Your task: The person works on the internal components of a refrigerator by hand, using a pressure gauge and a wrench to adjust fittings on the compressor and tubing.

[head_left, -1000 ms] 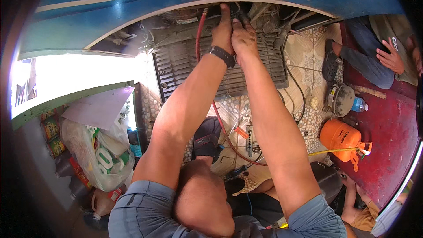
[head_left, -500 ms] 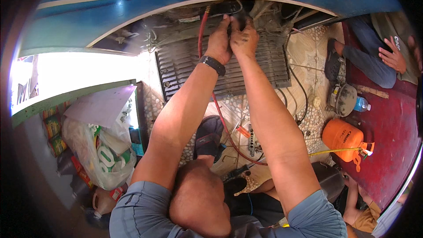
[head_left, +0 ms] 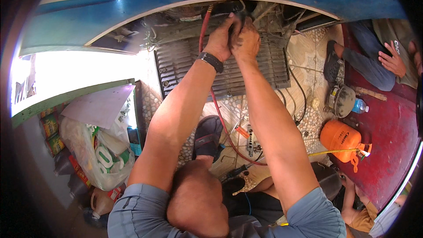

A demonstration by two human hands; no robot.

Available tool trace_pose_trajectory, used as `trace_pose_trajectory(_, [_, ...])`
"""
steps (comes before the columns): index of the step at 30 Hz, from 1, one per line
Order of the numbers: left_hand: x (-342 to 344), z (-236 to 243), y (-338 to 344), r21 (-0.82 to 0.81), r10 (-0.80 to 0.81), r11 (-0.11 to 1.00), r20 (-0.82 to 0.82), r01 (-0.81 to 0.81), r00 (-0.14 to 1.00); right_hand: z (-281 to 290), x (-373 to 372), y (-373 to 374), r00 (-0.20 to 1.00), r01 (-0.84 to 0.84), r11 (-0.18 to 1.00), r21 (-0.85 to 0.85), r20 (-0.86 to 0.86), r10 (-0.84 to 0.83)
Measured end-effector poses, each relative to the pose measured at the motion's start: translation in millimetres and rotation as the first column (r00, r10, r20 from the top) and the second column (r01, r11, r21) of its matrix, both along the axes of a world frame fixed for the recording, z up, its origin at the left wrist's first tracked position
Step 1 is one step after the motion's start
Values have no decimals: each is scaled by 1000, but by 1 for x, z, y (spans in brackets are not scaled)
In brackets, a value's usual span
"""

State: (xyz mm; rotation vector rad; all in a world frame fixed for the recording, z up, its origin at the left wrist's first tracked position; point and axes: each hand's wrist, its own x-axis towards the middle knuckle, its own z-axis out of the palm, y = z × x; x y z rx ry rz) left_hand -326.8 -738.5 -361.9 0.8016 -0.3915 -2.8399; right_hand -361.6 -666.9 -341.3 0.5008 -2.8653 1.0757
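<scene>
Both my hands reach up under the blue panel (head_left: 176, 6), their fingers close together in the shaded opening. Black grime marks the fingers. My left hand (head_left: 219, 40), with a black wristwatch, is closed at its fingertips on something small and dark. Against it, my right hand (head_left: 246, 42) is curled round the same spot. What they grip is hidden by the fingers and shadow. Just left of my left hand, a red hose (head_left: 205, 22) with a brass-coloured end runs down behind my forearm. A dark slatted grille (head_left: 273, 64) lies below my hands.
An orange gas cylinder (head_left: 338, 137) with a yellow hose lies at right, near a dark round motor-like part (head_left: 343, 101) and a water bottle (head_left: 360, 105). A flaring bar (head_left: 250, 141) rests on the floor. Other people sit at right. A plastic bag (head_left: 101, 150) stands at left.
My right hand has turned and its fingers have curled in more. My left hand has shifted slightly. The view has moved a little.
</scene>
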Motion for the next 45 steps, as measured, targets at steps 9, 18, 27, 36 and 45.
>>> trace_pose_trajectory(9, [-2,22,3,-57,-137,989,-31,135,990,-4,0,-13,876,336,811,-480,476,-81])
trace_pose_trajectory(18, [16,21,10,18,-18,1000,-64,19,998,63,0,-16,911,80,992,-99,410,-33])
trace_pose_trajectory(27, [-4,1,31,-215,144,968,38,-133,989,16,8,20,870,269,818,-508,492,20])
trace_pose_trajectory(36, [-25,41,9,-579,120,796,435,175,892,32,1,9,838,203,885,-419,542,64])
trace_pose_trajectory(45, [1,-2,20,-213,130,971,73,-112,989,-11,-19,2,928,-15,932,-362,341,148])
